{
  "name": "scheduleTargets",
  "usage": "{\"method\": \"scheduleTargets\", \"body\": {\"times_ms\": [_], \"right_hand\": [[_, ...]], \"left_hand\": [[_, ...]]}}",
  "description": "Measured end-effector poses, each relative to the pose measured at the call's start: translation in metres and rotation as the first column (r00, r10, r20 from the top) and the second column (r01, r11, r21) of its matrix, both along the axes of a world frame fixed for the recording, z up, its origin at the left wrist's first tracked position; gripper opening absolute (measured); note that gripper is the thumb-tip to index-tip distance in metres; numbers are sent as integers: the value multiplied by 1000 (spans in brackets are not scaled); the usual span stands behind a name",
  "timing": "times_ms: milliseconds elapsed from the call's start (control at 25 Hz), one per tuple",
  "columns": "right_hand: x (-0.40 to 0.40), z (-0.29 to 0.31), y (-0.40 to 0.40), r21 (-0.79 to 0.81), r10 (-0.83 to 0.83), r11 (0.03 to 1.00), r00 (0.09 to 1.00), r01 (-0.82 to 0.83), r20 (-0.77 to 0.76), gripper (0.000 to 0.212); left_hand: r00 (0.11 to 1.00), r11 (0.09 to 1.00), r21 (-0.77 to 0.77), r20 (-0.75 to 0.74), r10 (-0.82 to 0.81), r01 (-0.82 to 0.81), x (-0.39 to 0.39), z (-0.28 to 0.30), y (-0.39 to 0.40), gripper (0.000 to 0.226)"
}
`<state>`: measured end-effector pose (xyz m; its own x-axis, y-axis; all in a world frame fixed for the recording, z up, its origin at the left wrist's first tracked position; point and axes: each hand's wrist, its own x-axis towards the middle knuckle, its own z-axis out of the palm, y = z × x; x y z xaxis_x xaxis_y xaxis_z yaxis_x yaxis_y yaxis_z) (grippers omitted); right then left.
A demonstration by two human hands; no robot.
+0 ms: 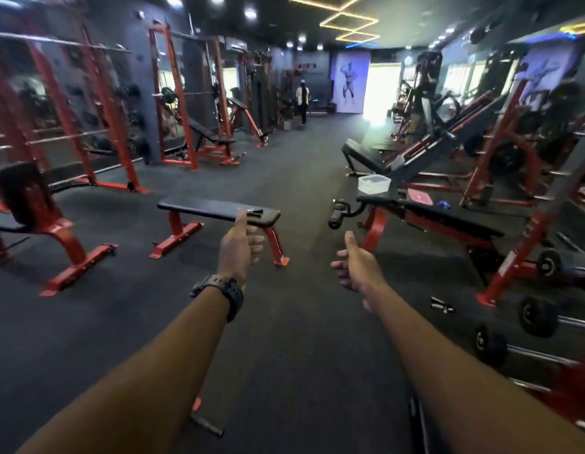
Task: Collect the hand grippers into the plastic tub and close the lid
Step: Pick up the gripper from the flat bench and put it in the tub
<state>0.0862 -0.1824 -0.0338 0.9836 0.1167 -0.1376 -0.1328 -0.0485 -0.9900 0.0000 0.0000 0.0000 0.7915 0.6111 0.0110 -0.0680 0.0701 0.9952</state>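
A clear plastic tub (373, 184) stands open on the floor beyond the decline bench, with its pink lid (419, 195) lying flat to its right. A black hand gripper (254, 212) rests on the right end of the flat bench (199, 206). Another hand gripper (442, 305) lies on the floor at the right, near a red frame foot. A small blue object (443, 204) sits right of the lid. My left hand (240, 245) is stretched toward the bench, fingers loosely curled and holding nothing, just short of the gripper. My right hand (355, 265) hangs open in the air.
Red squat racks (173, 103) line the left wall. A decline bench (425, 217) and plate-loaded machines (514, 152) fill the right side. Dumbbells (537, 316) lie at the right. A person (302, 99) stands far down the aisle. Dark rubber floor runs down the middle.
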Motion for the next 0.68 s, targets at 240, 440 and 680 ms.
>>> {"method": "scheduleTargets", "body": {"times_ms": [240,440,680], "right_hand": [[6,45,65,44,176,982,978,-182,113,55],[19,51,78,34,215,975,968,-221,129,54],[46,48,83,32,223,973,967,-229,120,52]], "left_hand": [[993,991,72,53,106,-110,-7,24,28,65],[989,986,87,47,142,-145,-5,26,50,77],[988,982,108,22,154,-155,18,17,59,76]]}}
